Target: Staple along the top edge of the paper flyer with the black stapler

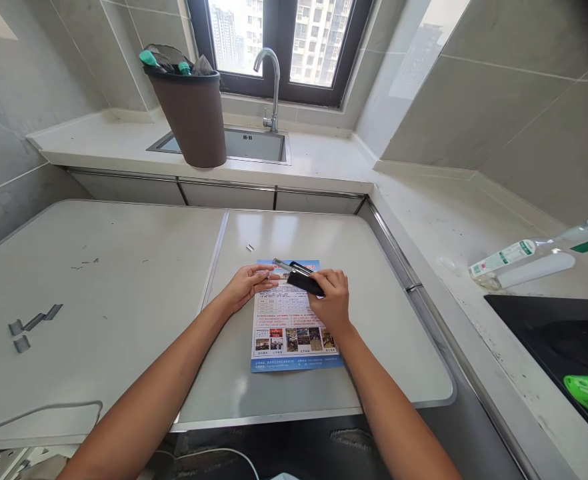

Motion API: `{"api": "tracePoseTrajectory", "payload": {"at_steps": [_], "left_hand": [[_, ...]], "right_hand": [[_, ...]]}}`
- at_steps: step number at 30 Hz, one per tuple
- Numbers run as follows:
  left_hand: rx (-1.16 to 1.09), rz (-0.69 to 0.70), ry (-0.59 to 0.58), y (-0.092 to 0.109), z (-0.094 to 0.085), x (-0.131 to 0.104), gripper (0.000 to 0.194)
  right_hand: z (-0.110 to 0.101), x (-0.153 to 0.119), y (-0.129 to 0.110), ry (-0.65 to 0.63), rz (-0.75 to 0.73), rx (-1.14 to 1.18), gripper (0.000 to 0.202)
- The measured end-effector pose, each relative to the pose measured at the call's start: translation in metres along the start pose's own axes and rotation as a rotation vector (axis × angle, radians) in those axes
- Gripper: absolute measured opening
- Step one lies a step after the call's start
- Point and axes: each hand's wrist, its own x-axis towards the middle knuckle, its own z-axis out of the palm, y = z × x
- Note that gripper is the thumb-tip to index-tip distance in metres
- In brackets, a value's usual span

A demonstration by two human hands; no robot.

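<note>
A black stapler (305,283) is in my right hand (331,293), whose fingers close round its rear end. Its upper part is swung apart from the silvery metal channel, which points left. My left hand (251,285) is beside the front of that channel, fingers stretched out and apart; whether they touch the metal I cannot tell. Under both hands a printed flyer (279,307) with blue bands and small photos lies flat on the white table. A small staple strip (250,247) rests just beyond the flyer.
More grey staple strips (35,322) and dark bits lie on the table's left half (139,267). A grey cable (49,407) crosses its near left corner. Behind stand a brown bin (194,120) and a sink (259,145). A clear bottle (534,253) lies on the right counter.
</note>
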Motion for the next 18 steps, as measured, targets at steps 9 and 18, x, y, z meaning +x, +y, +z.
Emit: {"api": "tracePoseTrajectory", "payload": {"at_steps": [9, 18], "left_hand": [[-0.012, 0.274, 0.208, 0.002, -0.006, 0.008, 0.038], [0.162, 0.418, 0.245, 0.006, -0.005, 0.003, 0.048]], "right_hand": [[0.0, 0.007, 0.011, -0.367, 0.128, 0.409, 0.019], [0.001, 0.003, 0.012, -0.481, 0.081, 0.381, 0.019]]}}
